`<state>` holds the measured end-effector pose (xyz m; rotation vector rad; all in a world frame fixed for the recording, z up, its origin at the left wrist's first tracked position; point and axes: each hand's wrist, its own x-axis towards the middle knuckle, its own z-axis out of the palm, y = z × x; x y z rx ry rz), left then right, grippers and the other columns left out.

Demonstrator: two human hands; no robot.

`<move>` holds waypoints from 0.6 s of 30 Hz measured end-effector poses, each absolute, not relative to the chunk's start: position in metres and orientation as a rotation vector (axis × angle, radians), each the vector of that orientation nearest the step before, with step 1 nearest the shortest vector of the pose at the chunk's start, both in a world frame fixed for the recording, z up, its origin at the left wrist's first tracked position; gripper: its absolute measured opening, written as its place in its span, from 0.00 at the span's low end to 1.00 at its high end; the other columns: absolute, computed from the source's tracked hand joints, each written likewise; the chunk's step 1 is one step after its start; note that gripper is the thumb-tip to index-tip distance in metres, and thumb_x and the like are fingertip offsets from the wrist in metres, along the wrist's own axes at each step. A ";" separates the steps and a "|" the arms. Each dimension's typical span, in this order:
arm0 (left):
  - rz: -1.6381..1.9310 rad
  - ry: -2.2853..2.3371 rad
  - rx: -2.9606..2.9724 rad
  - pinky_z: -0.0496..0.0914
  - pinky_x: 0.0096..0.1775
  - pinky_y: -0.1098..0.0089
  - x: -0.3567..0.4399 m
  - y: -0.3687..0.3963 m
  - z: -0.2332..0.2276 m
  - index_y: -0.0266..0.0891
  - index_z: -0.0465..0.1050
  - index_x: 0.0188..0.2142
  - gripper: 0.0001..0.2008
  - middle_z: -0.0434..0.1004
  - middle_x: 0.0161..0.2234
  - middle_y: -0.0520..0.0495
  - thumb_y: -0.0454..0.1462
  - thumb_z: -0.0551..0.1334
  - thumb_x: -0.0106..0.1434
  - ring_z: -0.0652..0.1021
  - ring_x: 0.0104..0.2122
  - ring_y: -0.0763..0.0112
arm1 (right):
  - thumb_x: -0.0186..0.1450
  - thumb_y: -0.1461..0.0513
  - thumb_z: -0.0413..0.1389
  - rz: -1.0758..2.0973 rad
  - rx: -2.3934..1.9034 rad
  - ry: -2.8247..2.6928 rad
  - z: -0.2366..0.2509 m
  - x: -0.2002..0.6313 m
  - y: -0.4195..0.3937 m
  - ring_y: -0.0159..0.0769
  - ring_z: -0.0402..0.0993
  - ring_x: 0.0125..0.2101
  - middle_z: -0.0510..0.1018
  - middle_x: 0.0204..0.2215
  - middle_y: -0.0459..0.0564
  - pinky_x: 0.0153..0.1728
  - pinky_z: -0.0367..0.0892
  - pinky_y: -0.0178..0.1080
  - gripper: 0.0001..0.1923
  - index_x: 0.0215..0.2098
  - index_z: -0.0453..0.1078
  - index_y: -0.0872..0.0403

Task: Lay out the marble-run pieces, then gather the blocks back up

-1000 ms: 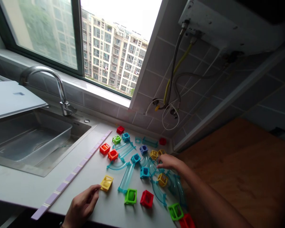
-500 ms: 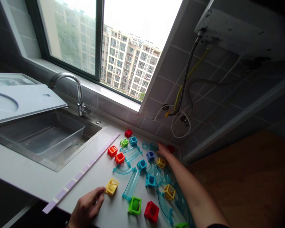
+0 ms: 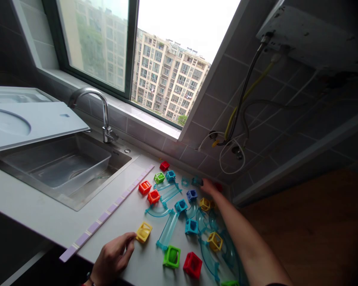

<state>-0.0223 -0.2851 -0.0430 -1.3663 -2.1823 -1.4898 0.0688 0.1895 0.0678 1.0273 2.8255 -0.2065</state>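
Two hands reach across a white desk [image 3: 116, 224] under a window. The left hand [image 3: 115, 254], near the front edge, has its fingertips closed on a corner of a yellow cube [image 3: 143, 232], which rests on the desk. The right hand [image 3: 209, 186] stretches to the far end by the tiled wall [image 3: 209, 104], its fingers at a translucent teal piece [image 3: 197, 181]; whether they grip it cannot be told.

Between the two arms lie scattered open-sided cubes, among them a green cube [image 3: 171, 256] and a red cube [image 3: 192, 265] near the front edge, with a teal straight track [image 3: 168, 229] just beside the green one. A pale purple strip [image 3: 104, 217] runs slantwise between the toys and a steel sink [image 3: 74, 203]. In the sink sits a clear bin [image 3: 98, 168]; a white board [image 3: 44, 123] partly covers it, near a curved faucet [image 3: 106, 115].

Beyond the window frame [image 3: 131, 51] stands an apartment building [image 3: 167, 71]. Upper right, hoses [image 3: 241, 95] hang from a white appliance [image 3: 310, 43], and below it spreads a dim brown wood-look surface [image 3: 310, 234].
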 end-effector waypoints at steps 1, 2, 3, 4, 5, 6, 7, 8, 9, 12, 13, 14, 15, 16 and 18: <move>-1.486 -2.182 -1.373 0.79 0.34 0.74 -0.022 -0.285 -0.042 0.40 0.80 0.43 0.08 0.88 0.34 0.46 0.36 0.62 0.68 0.86 0.28 0.67 | 0.73 0.56 0.60 -0.211 1.045 2.845 0.073 0.069 0.193 0.44 0.78 0.50 0.77 0.55 0.55 0.50 0.77 0.51 0.18 0.58 0.71 0.54; -1.480 -2.183 -1.383 0.79 0.34 0.75 -0.022 -0.284 -0.042 0.39 0.80 0.43 0.08 0.87 0.34 0.46 0.36 0.62 0.69 0.86 0.28 0.67 | 0.73 0.56 0.60 -0.212 1.069 2.864 0.080 0.071 0.197 0.44 0.78 0.50 0.77 0.55 0.55 0.50 0.77 0.51 0.18 0.58 0.71 0.54; -1.470 -2.184 -1.393 0.78 0.33 0.75 -0.023 -0.284 -0.042 0.39 0.80 0.43 0.08 0.87 0.34 0.46 0.36 0.61 0.69 0.85 0.27 0.67 | 0.73 0.56 0.60 -0.212 1.097 2.882 0.086 0.074 0.202 0.44 0.78 0.50 0.77 0.55 0.55 0.50 0.76 0.51 0.18 0.58 0.71 0.54; -1.458 -2.184 -1.400 0.78 0.32 0.75 -0.023 -0.284 -0.042 0.39 0.80 0.43 0.08 0.87 0.34 0.46 0.37 0.61 0.69 0.85 0.27 0.67 | 0.74 0.56 0.60 -0.214 1.125 2.895 0.093 0.078 0.207 0.44 0.78 0.50 0.77 0.55 0.55 0.51 0.76 0.51 0.18 0.58 0.71 0.54; -1.447 -2.182 -1.403 0.78 0.31 0.75 -0.023 -0.284 -0.043 0.39 0.79 0.42 0.08 0.87 0.34 0.46 0.37 0.61 0.69 0.85 0.27 0.67 | 0.74 0.55 0.59 -0.218 1.151 2.903 0.099 0.085 0.211 0.44 0.78 0.50 0.76 0.55 0.55 0.51 0.76 0.52 0.18 0.58 0.71 0.54; -1.439 -2.176 -1.406 0.77 0.31 0.75 -0.024 -0.284 -0.044 0.39 0.79 0.43 0.08 0.87 0.34 0.46 0.37 0.61 0.70 0.85 0.27 0.67 | 0.74 0.55 0.59 -0.223 1.174 2.902 0.105 0.093 0.215 0.44 0.78 0.51 0.76 0.55 0.55 0.51 0.76 0.52 0.18 0.58 0.71 0.54; -1.434 -2.173 -1.411 0.77 0.31 0.75 -0.024 -0.284 -0.045 0.39 0.79 0.43 0.08 0.87 0.34 0.46 0.38 0.61 0.70 0.85 0.27 0.68 | 0.74 0.55 0.59 -0.230 1.195 2.893 0.110 0.104 0.219 0.44 0.78 0.51 0.76 0.55 0.55 0.51 0.76 0.52 0.19 0.59 0.71 0.54; -1.434 -2.173 -1.417 0.77 0.31 0.76 -0.024 -0.284 -0.046 0.39 0.79 0.43 0.08 0.87 0.33 0.47 0.38 0.60 0.70 0.84 0.27 0.69 | 0.73 0.55 0.60 -0.238 1.215 2.874 0.114 0.116 0.221 0.44 0.78 0.51 0.76 0.55 0.55 0.51 0.76 0.52 0.19 0.58 0.71 0.54; -1.434 -2.171 -1.431 0.76 0.31 0.76 -0.025 -0.285 -0.048 0.39 0.78 0.44 0.08 0.86 0.32 0.48 0.38 0.61 0.71 0.84 0.26 0.70 | 0.73 0.55 0.60 -0.246 1.235 2.848 0.118 0.130 0.222 0.44 0.78 0.50 0.77 0.55 0.55 0.51 0.76 0.52 0.18 0.58 0.71 0.54; -1.423 -2.166 -1.473 0.75 0.31 0.76 -0.026 -0.285 -0.051 0.39 0.78 0.45 0.08 0.84 0.30 0.50 0.38 0.61 0.71 0.82 0.24 0.73 | 0.73 0.56 0.60 -0.274 1.303 2.741 0.122 0.180 0.215 0.44 0.78 0.50 0.77 0.55 0.55 0.51 0.76 0.52 0.18 0.57 0.72 0.55; -1.419 -2.168 -1.480 0.74 0.31 0.76 -0.027 -0.285 -0.052 0.39 0.77 0.46 0.08 0.83 0.30 0.51 0.38 0.61 0.71 0.81 0.24 0.74 | 0.73 0.56 0.60 -0.286 1.324 2.702 0.121 0.197 0.209 0.44 0.78 0.50 0.77 0.54 0.54 0.51 0.76 0.51 0.17 0.57 0.72 0.55; -1.415 -2.176 -1.481 0.74 0.31 0.76 -0.027 -0.285 -0.052 0.39 0.77 0.46 0.08 0.82 0.29 0.52 0.38 0.61 0.71 0.80 0.23 0.74 | 0.73 0.56 0.60 -0.299 1.347 2.663 0.119 0.214 0.201 0.44 0.78 0.50 0.77 0.54 0.54 0.50 0.76 0.51 0.17 0.56 0.72 0.55; -1.412 -2.193 -1.477 0.73 0.30 0.76 -0.027 -0.286 -0.053 0.38 0.77 0.46 0.08 0.81 0.28 0.52 0.38 0.61 0.72 0.79 0.22 0.74 | 0.73 0.56 0.60 -0.311 1.369 2.627 0.116 0.231 0.191 0.44 0.78 0.49 0.78 0.53 0.54 0.50 0.77 0.50 0.17 0.56 0.72 0.55; -1.413 -2.217 -1.471 0.73 0.30 0.76 -0.027 -0.286 -0.053 0.38 0.77 0.46 0.09 0.81 0.28 0.53 0.39 0.61 0.72 0.78 0.22 0.74 | 0.73 0.56 0.61 -0.324 1.391 2.593 0.112 0.247 0.180 0.43 0.79 0.49 0.78 0.53 0.54 0.49 0.77 0.50 0.16 0.55 0.73 0.55; -1.419 -2.259 -1.461 0.73 0.31 0.75 -0.026 -0.285 -0.053 0.39 0.78 0.46 0.10 0.80 0.28 0.53 0.40 0.61 0.72 0.78 0.22 0.74 | 0.73 0.55 0.61 -0.338 1.444 2.540 0.102 0.275 0.157 0.43 0.79 0.48 0.78 0.51 0.53 0.49 0.77 0.50 0.16 0.54 0.73 0.56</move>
